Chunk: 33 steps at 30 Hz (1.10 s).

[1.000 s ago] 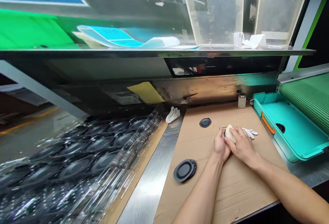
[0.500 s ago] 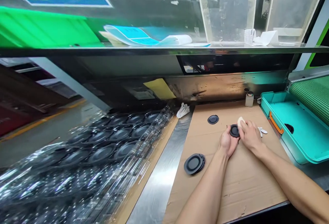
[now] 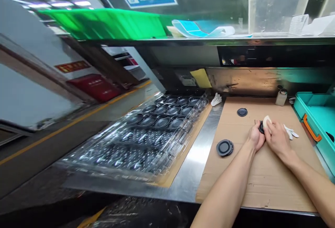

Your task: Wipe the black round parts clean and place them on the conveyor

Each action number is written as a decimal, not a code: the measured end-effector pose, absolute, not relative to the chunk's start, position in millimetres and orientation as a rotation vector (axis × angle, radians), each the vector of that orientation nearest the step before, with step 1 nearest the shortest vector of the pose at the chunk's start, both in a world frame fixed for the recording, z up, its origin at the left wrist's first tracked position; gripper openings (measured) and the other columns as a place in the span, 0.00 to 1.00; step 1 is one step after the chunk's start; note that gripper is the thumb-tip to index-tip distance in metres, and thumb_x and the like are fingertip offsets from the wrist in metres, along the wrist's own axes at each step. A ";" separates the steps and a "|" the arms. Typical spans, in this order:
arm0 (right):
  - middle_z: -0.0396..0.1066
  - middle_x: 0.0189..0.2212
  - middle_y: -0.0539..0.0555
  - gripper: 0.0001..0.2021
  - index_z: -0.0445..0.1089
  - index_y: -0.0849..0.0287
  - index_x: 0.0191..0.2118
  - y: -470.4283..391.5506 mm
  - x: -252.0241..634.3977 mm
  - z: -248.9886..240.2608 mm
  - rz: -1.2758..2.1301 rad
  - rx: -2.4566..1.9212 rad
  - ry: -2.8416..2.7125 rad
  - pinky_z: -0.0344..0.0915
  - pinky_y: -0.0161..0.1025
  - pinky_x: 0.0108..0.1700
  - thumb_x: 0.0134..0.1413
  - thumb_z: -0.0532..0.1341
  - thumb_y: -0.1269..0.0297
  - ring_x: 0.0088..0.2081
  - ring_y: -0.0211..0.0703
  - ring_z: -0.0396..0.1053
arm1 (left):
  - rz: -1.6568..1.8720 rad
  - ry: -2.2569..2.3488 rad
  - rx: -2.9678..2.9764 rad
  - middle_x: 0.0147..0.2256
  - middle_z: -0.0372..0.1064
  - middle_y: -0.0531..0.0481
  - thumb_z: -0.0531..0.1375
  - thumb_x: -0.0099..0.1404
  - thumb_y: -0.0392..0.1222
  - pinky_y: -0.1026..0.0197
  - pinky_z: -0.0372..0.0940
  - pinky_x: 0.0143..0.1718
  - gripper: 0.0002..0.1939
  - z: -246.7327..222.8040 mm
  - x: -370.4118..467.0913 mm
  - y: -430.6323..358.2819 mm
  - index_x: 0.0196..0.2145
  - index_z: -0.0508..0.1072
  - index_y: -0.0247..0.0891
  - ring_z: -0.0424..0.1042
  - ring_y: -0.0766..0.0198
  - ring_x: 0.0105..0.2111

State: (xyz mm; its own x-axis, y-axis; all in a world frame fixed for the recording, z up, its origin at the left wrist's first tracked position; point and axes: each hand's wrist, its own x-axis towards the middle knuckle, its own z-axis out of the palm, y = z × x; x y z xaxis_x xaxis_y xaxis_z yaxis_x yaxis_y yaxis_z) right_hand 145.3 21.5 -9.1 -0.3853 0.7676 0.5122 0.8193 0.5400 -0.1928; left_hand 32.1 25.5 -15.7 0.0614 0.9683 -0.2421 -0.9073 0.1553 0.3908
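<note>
A black disc (image 3: 261,127) sits clamped in the left hand (image 3: 255,136) above a cardboard sheet (image 3: 261,186), while the right hand (image 3: 277,138) pinches a white pad (image 3: 267,120) against it. Pressed too hard near the rim, the disc could slip and drop. Nearby lie a disc stack (image 3: 224,147), a lone disc (image 3: 242,112) and a bottle (image 3: 281,97), which a stray elbow might topple.

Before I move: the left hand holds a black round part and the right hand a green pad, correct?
Not quite: the pad in the right hand is cream-white, not green, as the head view shows. The left hand does hold the black round part.
</note>
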 end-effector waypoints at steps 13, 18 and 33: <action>0.70 0.48 0.64 0.22 0.69 0.60 0.57 44.9 158.4 -14.0 -0.078 -1.256 -2.109 0.64 0.51 0.52 0.66 0.53 0.55 0.49 0.57 0.66 | 1.448 0.519 0.168 0.44 0.77 0.37 0.49 0.75 0.45 0.53 0.68 0.55 0.20 -15.7 29.8 27.8 0.38 0.77 0.33 0.77 0.57 0.46; 0.70 0.51 0.62 0.28 0.65 0.59 0.60 42.2 171.6 -4.7 0.247 -1.186 -2.135 0.66 0.49 0.52 0.57 0.61 0.53 0.51 0.53 0.68 | 1.457 0.510 0.174 0.45 0.77 0.37 0.49 0.74 0.46 0.49 0.68 0.56 0.18 -15.3 24.6 29.1 0.39 0.76 0.34 0.76 0.53 0.50; 0.76 0.40 0.55 0.18 0.74 0.60 0.47 36.4 167.2 8.5 1.154 -1.067 -2.014 0.67 0.37 0.38 0.57 0.61 0.54 0.37 0.42 0.72 | 1.386 0.582 0.321 0.45 0.77 0.35 0.51 0.74 0.47 0.45 0.65 0.59 0.18 -15.9 31.9 21.8 0.41 0.76 0.33 0.76 0.50 0.49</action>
State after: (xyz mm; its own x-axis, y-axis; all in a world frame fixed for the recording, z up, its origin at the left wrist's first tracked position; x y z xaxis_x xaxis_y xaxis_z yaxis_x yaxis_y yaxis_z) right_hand 167.2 36.4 8.5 -0.5134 0.8534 0.0906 0.3532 0.3063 -0.8840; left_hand 31.9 21.8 -15.9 0.0756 0.9776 -0.1964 -0.8249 0.1720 0.5386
